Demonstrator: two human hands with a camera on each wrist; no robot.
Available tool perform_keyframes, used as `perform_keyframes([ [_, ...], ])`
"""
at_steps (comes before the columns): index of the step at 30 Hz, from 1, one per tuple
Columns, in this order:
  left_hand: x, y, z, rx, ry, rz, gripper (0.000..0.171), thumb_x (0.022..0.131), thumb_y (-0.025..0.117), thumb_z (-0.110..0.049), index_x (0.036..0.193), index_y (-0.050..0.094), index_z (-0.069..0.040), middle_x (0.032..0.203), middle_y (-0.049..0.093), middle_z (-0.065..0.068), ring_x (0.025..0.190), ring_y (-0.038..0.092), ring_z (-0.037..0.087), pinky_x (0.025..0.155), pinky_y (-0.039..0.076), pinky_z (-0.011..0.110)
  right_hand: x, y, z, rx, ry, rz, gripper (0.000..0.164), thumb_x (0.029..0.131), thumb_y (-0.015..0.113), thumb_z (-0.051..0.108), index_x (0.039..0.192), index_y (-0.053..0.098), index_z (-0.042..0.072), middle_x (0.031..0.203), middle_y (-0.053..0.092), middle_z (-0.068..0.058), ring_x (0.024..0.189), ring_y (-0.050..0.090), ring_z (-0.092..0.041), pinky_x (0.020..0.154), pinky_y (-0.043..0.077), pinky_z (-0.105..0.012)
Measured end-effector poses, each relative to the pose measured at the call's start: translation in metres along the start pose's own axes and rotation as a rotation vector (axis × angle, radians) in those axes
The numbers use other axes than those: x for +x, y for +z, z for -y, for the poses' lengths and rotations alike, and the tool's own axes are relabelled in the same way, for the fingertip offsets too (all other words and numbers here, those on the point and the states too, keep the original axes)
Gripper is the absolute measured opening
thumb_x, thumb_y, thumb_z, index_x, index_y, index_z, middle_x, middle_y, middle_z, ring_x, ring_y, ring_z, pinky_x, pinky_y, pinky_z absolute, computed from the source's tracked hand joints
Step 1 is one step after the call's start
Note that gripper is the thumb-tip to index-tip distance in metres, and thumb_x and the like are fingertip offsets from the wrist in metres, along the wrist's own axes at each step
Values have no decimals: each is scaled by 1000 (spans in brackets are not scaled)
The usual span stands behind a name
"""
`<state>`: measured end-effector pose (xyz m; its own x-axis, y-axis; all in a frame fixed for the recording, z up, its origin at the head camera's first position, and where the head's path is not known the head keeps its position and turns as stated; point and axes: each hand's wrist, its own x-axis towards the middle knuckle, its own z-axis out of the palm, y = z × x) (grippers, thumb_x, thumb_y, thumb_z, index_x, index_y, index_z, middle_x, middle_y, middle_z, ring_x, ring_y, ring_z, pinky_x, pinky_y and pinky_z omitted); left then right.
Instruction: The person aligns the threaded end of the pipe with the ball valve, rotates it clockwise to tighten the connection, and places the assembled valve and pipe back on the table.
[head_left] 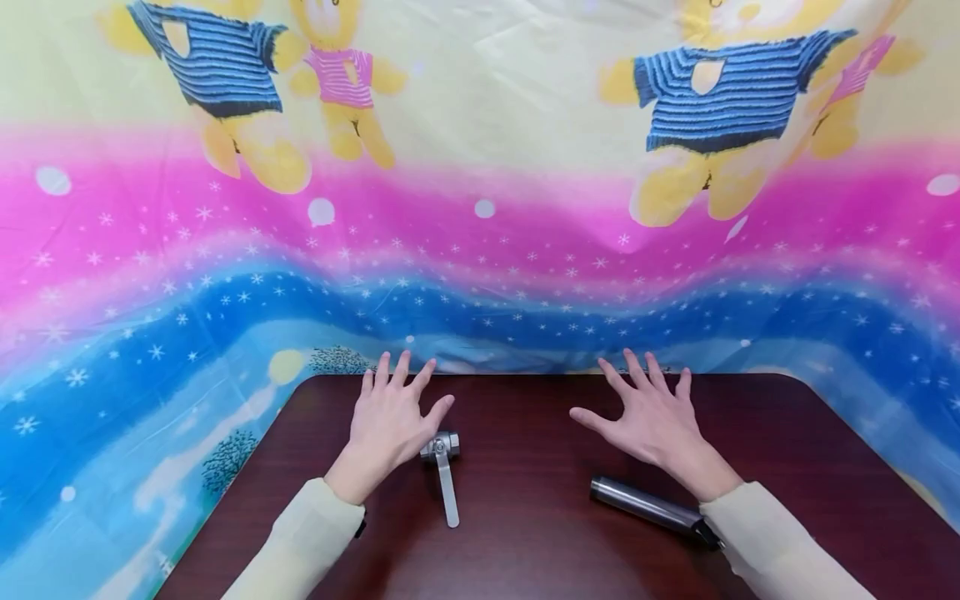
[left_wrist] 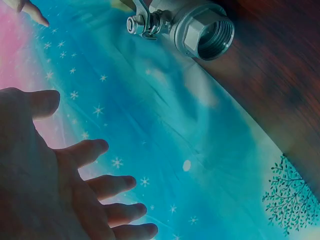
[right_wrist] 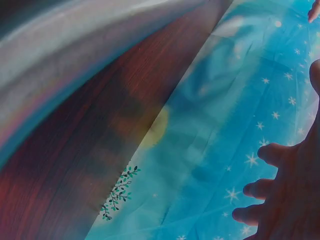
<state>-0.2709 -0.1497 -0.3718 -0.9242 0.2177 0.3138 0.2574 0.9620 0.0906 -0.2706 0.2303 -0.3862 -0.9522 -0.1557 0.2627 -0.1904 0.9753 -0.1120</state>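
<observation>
Close beside left hand (head_left: 392, 423), the valve (head_left: 445, 468).

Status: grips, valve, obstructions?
Left grip, right grip: spread, empty. Valve on table beside left grip, not held. Metal cylinder near right grip; no obstruction seen between left grip and valve.

Your left hand (head_left: 388, 425) and right hand (head_left: 654, 421): fingers (head_left: 401, 372) straight, splayed, thumbs (head_left: 441, 410) pointing inward. Both arms (head_left: 311, 529) reach forward, hands well apart.

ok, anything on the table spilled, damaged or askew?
Nothing stands out: the valve and metal tube lie on the table, no spill or damage visible. The right sleeve may hide part of the tube, so I can't vouch for that end.
</observation>
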Motion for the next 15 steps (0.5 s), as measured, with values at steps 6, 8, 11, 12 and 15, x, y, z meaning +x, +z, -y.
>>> perform_keyframes([
  [6, -2, -2, 2, 10, -4, -9, 73, 103, 45, -68, 164, 41, -27, 169, 31, 18, 156, 18, 48, 123, 16, 66, -5, -1, -3, -3, -4, -11, 113, 82, 36, 98, 167, 33, 23, 170, 23, -24, 154, 13, -54, 110, -10, -83],
  [8, -3, -1, 3, 17, -4, -12, 74, 102, 45, -68, 164, 41, -27, 169, 31, 18, 155, 19, 48, 123, 16, 66, -8, -2, -5, 8, -1, -8, 114, 82, 37, 98, 168, 32, 23, 170, 22, -24, 153, 13, -56, 111, -7, -82],
  [11, -5, -1, 5, 25, -6, -17, 75, 102, 46, -69, 164, 42, -27, 168, 32, 19, 155, 19, 48, 123, 16, 65, -13, -3, -8, 33, 4, -1, 115, 81, 40, 97, 168, 31, 22, 170, 22, -25, 152, 13, -58, 112, -4, -82],
  [12, -5, 0, 7, 30, -6, -17, 75, 102, 46, -69, 164, 42, -27, 168, 32, 19, 155, 19, 48, 123, 16, 65, -14, -3, -9, 42, 5, 1, 115, 81, 41, 97, 168, 30, 22, 170, 21, -25, 152, 13, -58, 112, -3, -82],
  [15, -9, 1, 11, 37, -8, -20, 76, 101, 48, -69, 163, 43, -26, 168, 33, 20, 155, 19, 48, 123, 16, 66, -19, -4, -11, 55, 5, -1, 115, 82, 42, 96, 168, 31, 22, 170, 22, -25, 152, 14, -57, 113, 0, -81],
])
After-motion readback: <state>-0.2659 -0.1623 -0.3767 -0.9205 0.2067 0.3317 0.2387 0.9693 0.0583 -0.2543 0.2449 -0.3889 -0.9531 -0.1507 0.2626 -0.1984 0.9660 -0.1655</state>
